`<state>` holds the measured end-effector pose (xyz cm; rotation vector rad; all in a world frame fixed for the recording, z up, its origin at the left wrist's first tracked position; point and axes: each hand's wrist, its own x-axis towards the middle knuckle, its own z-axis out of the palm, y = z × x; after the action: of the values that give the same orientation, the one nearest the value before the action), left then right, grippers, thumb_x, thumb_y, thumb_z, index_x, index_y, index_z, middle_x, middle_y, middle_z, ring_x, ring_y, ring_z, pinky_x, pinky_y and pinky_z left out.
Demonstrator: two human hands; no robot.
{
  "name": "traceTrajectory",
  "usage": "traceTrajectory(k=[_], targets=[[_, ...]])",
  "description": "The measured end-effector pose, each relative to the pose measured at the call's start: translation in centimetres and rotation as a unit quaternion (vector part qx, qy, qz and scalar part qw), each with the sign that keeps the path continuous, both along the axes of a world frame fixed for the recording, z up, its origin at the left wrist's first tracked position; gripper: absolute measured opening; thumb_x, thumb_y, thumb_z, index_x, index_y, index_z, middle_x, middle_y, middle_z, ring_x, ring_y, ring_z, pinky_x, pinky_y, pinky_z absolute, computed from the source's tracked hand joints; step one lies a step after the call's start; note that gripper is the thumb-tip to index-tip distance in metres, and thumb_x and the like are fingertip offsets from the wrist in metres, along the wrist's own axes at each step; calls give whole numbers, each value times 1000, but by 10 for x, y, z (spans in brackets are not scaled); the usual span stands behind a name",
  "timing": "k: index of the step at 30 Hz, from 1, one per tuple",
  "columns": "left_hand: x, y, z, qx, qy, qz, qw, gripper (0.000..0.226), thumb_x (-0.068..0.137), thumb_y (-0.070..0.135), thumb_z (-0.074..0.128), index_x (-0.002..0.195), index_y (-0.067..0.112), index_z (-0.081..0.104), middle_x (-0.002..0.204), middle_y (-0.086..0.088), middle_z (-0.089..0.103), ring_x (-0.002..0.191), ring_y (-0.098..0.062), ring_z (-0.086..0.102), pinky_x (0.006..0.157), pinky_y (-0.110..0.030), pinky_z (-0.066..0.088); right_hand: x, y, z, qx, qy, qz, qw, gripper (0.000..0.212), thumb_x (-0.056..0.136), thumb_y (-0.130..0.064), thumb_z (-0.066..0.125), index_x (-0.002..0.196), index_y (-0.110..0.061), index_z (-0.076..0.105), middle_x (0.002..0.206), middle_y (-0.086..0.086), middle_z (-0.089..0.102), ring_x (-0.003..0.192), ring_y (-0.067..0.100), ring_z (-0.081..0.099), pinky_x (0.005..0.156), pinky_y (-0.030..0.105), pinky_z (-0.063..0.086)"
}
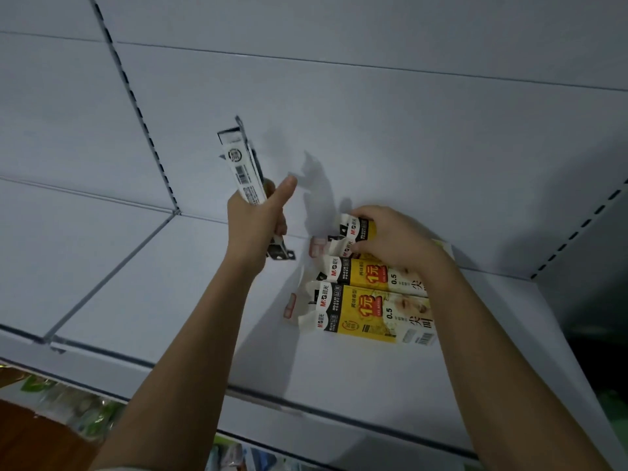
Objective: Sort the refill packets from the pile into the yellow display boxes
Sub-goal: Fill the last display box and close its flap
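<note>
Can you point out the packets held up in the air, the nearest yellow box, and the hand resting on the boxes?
Refill packets (242, 168): head view, on the barcode face.
Nearest yellow display box (370, 312): head view, on its yellow front.
Right hand (390, 236): head view, on its back.

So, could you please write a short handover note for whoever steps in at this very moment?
Left hand: grips a bundle of long black-and-white refill packets, raised upright above the white metal shelf.
Right hand: grips the rearmost yellow cardboard display box at its open end.
Three yellow boxes lie side by side on the shelf, open flaps facing left; the nearest box and the middle box are untouched.
Done: cannot tell how full the boxes are.
Left: slide the held packets into a box. No pile is in view.
</note>
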<state>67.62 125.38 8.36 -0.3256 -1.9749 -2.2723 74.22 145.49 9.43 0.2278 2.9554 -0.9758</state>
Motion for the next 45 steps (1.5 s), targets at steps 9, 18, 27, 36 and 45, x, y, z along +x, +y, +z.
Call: traceTrajectory(k=[9,18,27,36,45], targets=[[25,48,109,141,74,-57,986,43,100,37,56,63,17,45,53,0,47,53,-19,50,61,-32,52,18,3,16,-233,187,-3,954,56,83,-14,79,133,-27,57,117,-23,62,103,-20,54,81,3,41],[30,88,110,90,54,-96,990,46,95,22,66,58,22,38,46,4,36,39,-13,31,44,-25,33,23,11,4,-298,225,-21,928,55,82,-16,80,129,-33,58,123,-15,66,120,4,57,102,39,51],[28,106,93,-62,69,-32,995,50,98,53,51,66,14,50,57,5,51,52,-8,51,59,-24,47,21,13,-2,-332,224,-27,916,49,84,-17,79,126,-33,61,118,-13,69,116,11,62,98,44,54],[22,103,73,-143,62,3,988,50,93,58,57,64,17,63,68,-1,70,63,-17,70,74,-43,61,20,16,-4,-328,230,-24,916,52,84,-19,78,132,-32,60,121,-11,69,117,9,62,100,40,53],[32,107,71,-279,86,74,953,48,84,61,67,79,13,71,76,-1,71,68,-18,70,69,-42,61,20,13,-2,-339,223,-23,913,47,86,-19,77,129,-31,61,116,-11,70,109,6,65,96,38,56]])
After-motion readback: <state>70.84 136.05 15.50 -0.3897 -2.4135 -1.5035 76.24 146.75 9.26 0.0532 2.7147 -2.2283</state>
